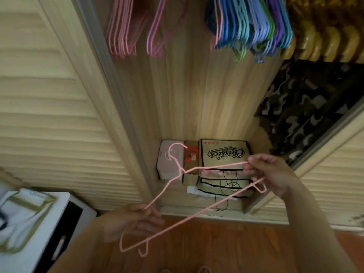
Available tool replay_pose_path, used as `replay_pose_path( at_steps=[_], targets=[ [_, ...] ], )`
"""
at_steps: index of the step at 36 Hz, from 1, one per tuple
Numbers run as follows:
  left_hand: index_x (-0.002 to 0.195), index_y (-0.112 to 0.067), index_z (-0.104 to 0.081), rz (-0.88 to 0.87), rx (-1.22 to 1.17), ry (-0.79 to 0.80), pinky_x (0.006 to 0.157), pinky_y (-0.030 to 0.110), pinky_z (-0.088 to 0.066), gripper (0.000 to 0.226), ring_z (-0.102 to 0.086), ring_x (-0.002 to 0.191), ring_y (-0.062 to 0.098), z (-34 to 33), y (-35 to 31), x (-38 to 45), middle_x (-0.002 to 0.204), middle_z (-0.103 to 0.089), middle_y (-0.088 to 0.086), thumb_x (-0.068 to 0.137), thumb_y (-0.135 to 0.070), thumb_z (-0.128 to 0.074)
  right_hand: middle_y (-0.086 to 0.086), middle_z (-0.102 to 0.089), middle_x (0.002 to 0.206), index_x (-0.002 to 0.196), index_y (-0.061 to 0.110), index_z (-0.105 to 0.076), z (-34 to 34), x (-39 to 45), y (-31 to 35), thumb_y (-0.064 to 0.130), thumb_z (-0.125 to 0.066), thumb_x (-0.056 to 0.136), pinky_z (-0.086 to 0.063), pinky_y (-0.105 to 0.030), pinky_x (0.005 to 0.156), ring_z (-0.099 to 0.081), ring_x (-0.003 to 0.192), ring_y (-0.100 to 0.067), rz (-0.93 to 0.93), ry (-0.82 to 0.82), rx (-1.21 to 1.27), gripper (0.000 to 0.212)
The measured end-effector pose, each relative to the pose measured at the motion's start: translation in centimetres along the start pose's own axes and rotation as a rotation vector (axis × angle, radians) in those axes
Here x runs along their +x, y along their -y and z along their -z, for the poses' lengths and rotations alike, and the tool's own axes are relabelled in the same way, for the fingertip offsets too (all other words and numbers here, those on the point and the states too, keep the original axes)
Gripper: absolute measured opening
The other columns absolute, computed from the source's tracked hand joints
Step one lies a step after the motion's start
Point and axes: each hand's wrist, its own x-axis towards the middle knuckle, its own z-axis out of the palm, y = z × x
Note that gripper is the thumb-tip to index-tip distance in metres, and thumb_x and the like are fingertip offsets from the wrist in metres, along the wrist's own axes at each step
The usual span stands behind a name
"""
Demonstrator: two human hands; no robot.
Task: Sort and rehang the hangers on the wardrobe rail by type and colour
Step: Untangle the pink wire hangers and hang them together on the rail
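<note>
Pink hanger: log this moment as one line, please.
held: pink wire hanger | left hand: grips one end | right hand: grips other end | rail: pink group left, blue group right | status: not yet hung

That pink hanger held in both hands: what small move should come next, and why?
Probably lift the pink hanger toward the bunch of pink hangers hanging at the upper left. The left hand and right hand each grip one end, the hook points up and free, and the blue hangers hang further right, so the pink bunch looks like the matching place.
</note>
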Motion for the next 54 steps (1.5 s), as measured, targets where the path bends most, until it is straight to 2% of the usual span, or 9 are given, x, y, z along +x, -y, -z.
replay_pose_path(
  at_steps=[3, 6, 13, 19, 23, 28, 40, 48, 54],
  targets=[
    [0.119, 0.004, -0.064, -0.097, -0.097, 0.094, 0.095, 0.053, -0.056, 0.072, -0.066, 0.115, 0.045, 0.1, -1.6, -1.2, 0.137, -0.058, 0.034, 0.070, -0.040, -0.093, -0.017, -0.074, 0.089, 0.095, 0.007, -0.069, -0.8, 0.8, -0.9, 0.020, -0.071, 0.092, -0.056, -0.031, 0.060, -0.070, 0.074, -0.027, -0.017, -0.185, -0.097, 0.014],
    [0.114, 0.002, -0.068, -0.201, -0.167, 0.158, 0.096, 0.066, -0.050, 0.049, -0.053, 0.130, 0.052, -0.2, -4.2, -2.5, 0.144, -0.052, 0.032, 0.083, -0.032, -0.086, -0.004, -0.073, 0.100, 0.099, 0.022, -0.068, -1.1, 2.9, -2.0, 0.059, -0.067, 0.078, -0.056, -0.040, 0.072, -0.071, 0.085, -0.028, -0.006, -0.310, -0.366, 0.042],
    [0.118, 0.005, -0.066, -0.410, 0.041, 0.097, 0.078, 0.046, -0.056, 0.057, -0.065, 0.106, 0.038, -1.4, -12.3, -7.0, 0.134, -0.058, 0.032, 0.084, -0.039, -0.082, -0.006, -0.069, 0.117, 0.122, 0.019, -0.067, -1.7, 4.3, 1.7, 0.036, -0.056, 0.097, -0.046, -0.035, 0.089, -0.061, 0.107, -0.026, 0.049, -0.295, -0.540, 0.033],
    [0.117, 0.002, -0.068, -0.679, 0.076, -0.064, 0.075, 0.049, -0.056, 0.063, -0.066, 0.094, 0.039, -1.8, -19.0, -11.9, 0.121, -0.062, 0.034, 0.077, -0.043, -0.087, -0.001, -0.067, 0.108, 0.110, 0.020, -0.068, -3.5, 3.5, 6.4, 0.030, -0.058, 0.099, -0.047, -0.029, 0.074, -0.062, 0.098, -0.019, 0.159, -0.230, -0.520, 0.018],
    [0.112, 0.000, -0.071, -0.805, 0.117, -0.196, 0.074, 0.050, -0.057, 0.070, -0.066, 0.091, 0.039, -1.9, -21.3, -14.7, 0.114, -0.066, 0.031, 0.068, -0.051, -0.090, 0.008, -0.061, 0.095, 0.099, 0.018, -0.066, -5.2, 2.5, 9.6, 0.019, -0.058, 0.100, -0.038, -0.024, 0.088, -0.055, 0.099, -0.014, 0.217, -0.157, -0.486, 0.008],
    [0.111, 0.002, -0.071, -0.865, 0.135, -0.247, 0.071, 0.050, -0.057, 0.073, -0.065, 0.083, 0.039, -1.5, -22.1, -17.6, 0.110, -0.065, 0.031, 0.065, -0.050, -0.093, 0.004, -0.068, 0.101, 0.095, 0.024, -0.070, -6.6, 2.1, 11.7, 0.021, -0.059, 0.099, -0.053, -0.044, 0.097, -0.064, 0.096, -0.018, 0.223, -0.095, -0.422, 0.012],
    [0.117, 0.010, -0.065, -0.924, 0.057, -0.206, 0.069, 0.059, -0.054, 0.070, -0.063, 0.075, 0.039, 1.2, -21.2, -23.0, 0.103, -0.062, 0.032, 0.071, -0.034, -0.093, -0.005, -0.068, 0.093, 0.091, 0.019, -0.072, -9.0, 2.5, 16.3, 0.012, -0.057, 0.100, -0.056, -0.044, 0.085, -0.068, 0.089, -0.025, 0.442, -0.084, -0.294, 0.019],
    [0.112, -0.002, -0.069, -1.039, 0.173, -0.577, 0.075, 0.048, -0.058, 0.024, -0.066, 0.078, 0.031, -4.0, -24.4, -21.4, 0.094, -0.071, 0.021, 0.100, -0.019, -0.058, -0.008, -0.068, 0.092, 0.090, 0.013, -0.072, -9.9, 2.1, 18.8, 0.012, -0.058, 0.099, -0.057, -0.046, 0.084, -0.068, 0.094, -0.033, 0.528, -0.089, -0.301, 0.017],
    [0.102, -0.013, -0.067, -1.006, 0.270, -0.767, 0.063, 0.030, -0.048, 0.021, -0.061, 0.066, 0.019, -6.0, -25.7, -14.7, 0.075, -0.072, 0.004, 0.108, -0.016, -0.047, -0.008, -0.067, 0.090, 0.088, 0.016, -0.070, -9.7, 1.4, 20.4, 0.013, -0.058, 0.100, -0.056, -0.049, 0.085, -0.068, 0.096, -0.038, 0.566, -0.090, -0.311, 0.017]
  ],
)
